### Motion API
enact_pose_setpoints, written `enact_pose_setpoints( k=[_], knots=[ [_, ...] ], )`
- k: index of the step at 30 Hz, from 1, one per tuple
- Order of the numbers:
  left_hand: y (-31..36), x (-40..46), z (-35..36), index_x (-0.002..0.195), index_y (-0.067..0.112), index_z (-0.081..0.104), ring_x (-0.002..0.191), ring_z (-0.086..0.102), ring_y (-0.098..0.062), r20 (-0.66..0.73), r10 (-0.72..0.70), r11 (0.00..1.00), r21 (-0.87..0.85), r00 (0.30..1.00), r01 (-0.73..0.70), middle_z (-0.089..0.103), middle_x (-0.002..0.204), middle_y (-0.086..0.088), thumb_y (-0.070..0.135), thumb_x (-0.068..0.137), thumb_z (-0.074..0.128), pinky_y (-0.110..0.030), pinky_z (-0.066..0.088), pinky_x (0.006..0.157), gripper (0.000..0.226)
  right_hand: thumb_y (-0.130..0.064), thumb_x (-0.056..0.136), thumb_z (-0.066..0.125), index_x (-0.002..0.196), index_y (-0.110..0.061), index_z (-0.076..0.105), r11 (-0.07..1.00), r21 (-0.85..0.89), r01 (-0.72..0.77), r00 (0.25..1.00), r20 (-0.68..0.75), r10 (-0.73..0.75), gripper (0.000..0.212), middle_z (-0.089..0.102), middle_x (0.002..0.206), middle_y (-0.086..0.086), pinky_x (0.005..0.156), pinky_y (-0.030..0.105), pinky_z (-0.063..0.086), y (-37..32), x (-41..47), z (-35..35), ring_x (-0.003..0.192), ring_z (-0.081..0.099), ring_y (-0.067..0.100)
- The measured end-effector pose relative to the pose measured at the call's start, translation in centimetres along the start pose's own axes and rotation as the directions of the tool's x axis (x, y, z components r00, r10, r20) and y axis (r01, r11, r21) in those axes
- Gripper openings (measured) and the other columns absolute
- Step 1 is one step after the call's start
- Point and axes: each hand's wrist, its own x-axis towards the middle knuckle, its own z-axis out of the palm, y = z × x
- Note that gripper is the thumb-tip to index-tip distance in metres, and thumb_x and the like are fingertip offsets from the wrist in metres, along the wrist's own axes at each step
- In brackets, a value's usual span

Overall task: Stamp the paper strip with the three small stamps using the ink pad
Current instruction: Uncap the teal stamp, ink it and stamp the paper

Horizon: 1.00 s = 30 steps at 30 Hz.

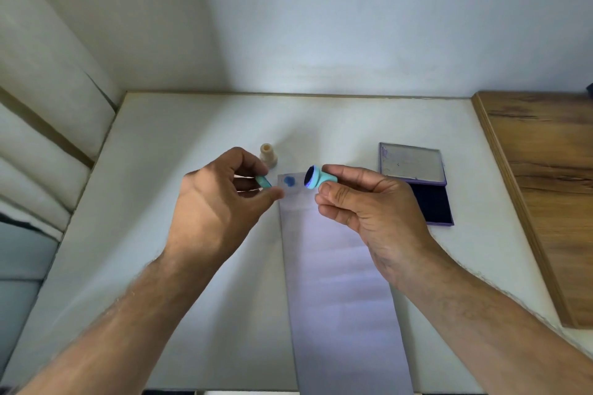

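A long white paper strip [340, 282] lies on the white table, running from the front edge toward the middle. One blue stamped mark [289, 181] shows near its far end. My right hand [362, 205] pinches a teal stamp [319, 181] above that end, its dark inked face turned left. My left hand [218, 202] pinches a small teal cap [263, 182] between thumb and fingers, just left of the strip. A cream stamp [268, 155] stands upright behind my left hand. The open ink pad [431, 202] lies to the right, its lid [412, 162] folded back.
A wooden board [545, 186] lines the table's right side. A white wall stands behind the table [160, 154]. Pale cushions [41, 138] lie along the left edge.
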Motion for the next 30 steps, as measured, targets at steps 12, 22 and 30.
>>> enact_pose_setpoints(
  k=[12, 22, 30],
  knots=[
    [-0.9, -0.5, 0.2, 0.108, 0.041, 0.062, 0.073, 0.05, -0.017, 0.158, 0.014, 0.868, 0.489, 0.987, -0.091, 0.05, 0.095, 0.002, 0.036, 0.079, 0.076, -0.023, 0.035, 0.057, 0.033, 0.002, 0.079, 0.073, 0.09, -0.014, 0.077, 1.0, 0.009, -0.013, 1.0, 0.007, 0.013, 0.02, 0.078, 0.082, 0.006, 0.074, 0.031, 0.061, 0.1, -0.1, 0.3, 0.077, 0.073, 0.022],
    [-1.2, -0.4, 0.3, 0.128, 0.045, 0.055, 0.081, 0.055, -0.023, 0.197, 0.018, 0.81, 0.571, 0.98, -0.13, 0.045, 0.094, 0.0, 0.037, 0.085, 0.068, -0.031, 0.05, 0.075, 0.045, 0.007, 0.078, 0.072, 0.094, -0.011, 0.076, 1.0, -0.004, -0.027, 1.0, 0.005, 0.027, 0.025, 0.077, 0.093, 0.013, 0.077, 0.032, 0.061, 0.4, 0.0, 0.2, 0.086, 0.073, 0.024],
    [-1.7, -0.2, 0.3, 0.123, 0.04, 0.06, 0.085, 0.059, -0.023, 0.173, 0.041, 0.851, 0.51, 0.984, -0.125, 0.055, 0.094, -0.002, 0.033, 0.081, 0.073, -0.025, 0.044, 0.07, 0.044, 0.013, 0.077, 0.071, 0.093, -0.01, 0.076, 0.998, -0.041, -0.037, 0.999, 0.005, 0.038, 0.029, 0.077, 0.091, 0.014, 0.079, 0.035, 0.06, 0.8, 0.0, 0.2, 0.087, 0.074, 0.027]
  ],
)
